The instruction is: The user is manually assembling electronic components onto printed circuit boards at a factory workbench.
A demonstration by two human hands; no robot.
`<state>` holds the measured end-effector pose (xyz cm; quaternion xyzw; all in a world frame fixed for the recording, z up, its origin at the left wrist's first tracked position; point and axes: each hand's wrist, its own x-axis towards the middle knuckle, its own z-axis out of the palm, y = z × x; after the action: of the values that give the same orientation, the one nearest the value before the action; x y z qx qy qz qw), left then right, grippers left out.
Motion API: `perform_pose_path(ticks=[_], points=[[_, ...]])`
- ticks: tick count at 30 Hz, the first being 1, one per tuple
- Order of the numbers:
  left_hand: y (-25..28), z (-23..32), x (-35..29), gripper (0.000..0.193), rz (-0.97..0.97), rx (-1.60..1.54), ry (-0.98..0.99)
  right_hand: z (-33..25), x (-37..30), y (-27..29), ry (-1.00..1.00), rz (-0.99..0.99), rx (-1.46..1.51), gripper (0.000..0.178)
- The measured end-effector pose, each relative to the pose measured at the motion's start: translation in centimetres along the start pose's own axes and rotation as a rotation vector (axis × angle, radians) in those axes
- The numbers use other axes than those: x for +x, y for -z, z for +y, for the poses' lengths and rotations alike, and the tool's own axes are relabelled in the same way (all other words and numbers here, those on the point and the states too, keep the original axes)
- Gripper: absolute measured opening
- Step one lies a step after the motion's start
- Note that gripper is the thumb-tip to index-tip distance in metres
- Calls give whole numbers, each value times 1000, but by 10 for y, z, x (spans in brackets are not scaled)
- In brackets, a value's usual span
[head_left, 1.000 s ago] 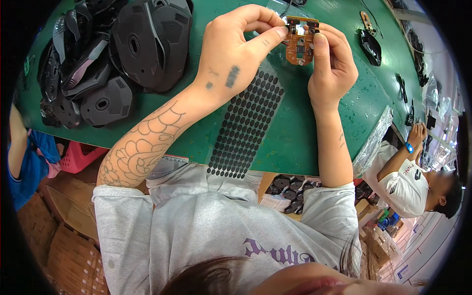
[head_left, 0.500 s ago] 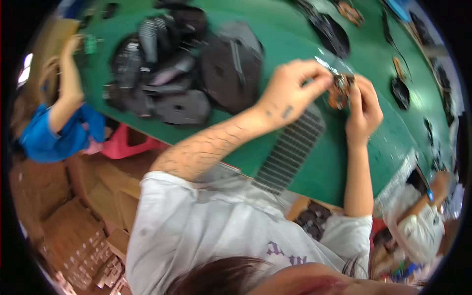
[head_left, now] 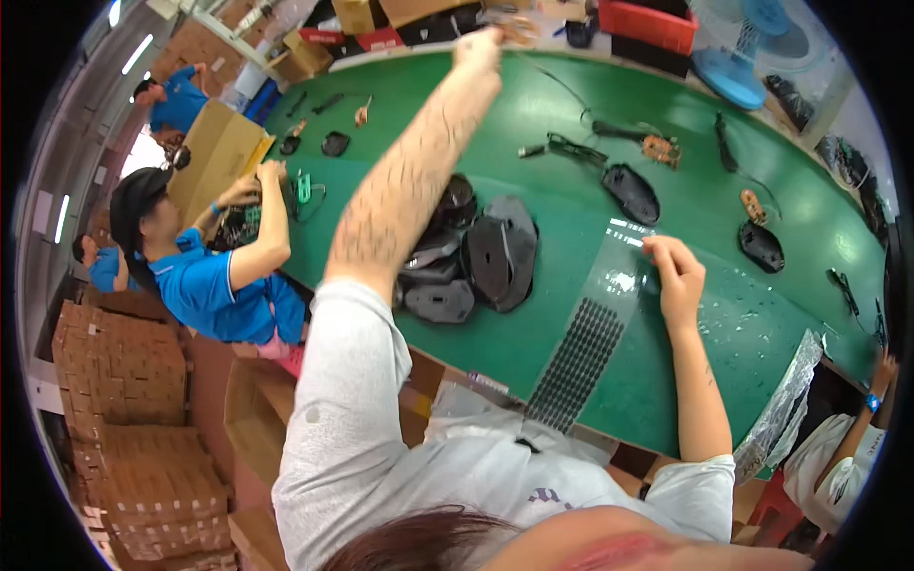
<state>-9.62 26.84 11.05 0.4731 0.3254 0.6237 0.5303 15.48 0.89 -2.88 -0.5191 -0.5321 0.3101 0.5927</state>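
Note:
My left hand is stretched out to the far edge of the green table. Its fingers are closed beside a copper-coloured part; whether they hold it is hidden. My right hand is over the table at right, fingers curled and pinched at the far end of a clear sheet with rows of small black pads. What lies between those fingertips is too small to make out. Left of the sheet is a pile of black mouse shells, partly behind my left forearm. Beyond my right hand lies an open black mouse shell.
Copper-coloured circuit boards with black cables lie on the table. A red bin and a blue fan stand at the back. A co-worker in blue works at left; another person's arm shows at right.
Both hands were together over the sheet holding a copper-coloured circuit board. My left hand has moved far forward and left; my right hand stayed near the sheet without the board. The view has shifted.

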Motion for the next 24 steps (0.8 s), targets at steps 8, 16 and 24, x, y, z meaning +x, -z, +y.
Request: perform_pose_path(ticks=[8, 16, 24], points=[[25, 84, 101, 20, 505, 1372, -1112, 12, 10, -2, -5, 22, 42, 14], [153, -14, 108, 15, -756, 1619, 149, 6, 16, -13, -25, -56, -16, 17], [115, -82, 59, 28, -294, 2115, -99, 9, 13, -1, -27, 4, -5, 15]])
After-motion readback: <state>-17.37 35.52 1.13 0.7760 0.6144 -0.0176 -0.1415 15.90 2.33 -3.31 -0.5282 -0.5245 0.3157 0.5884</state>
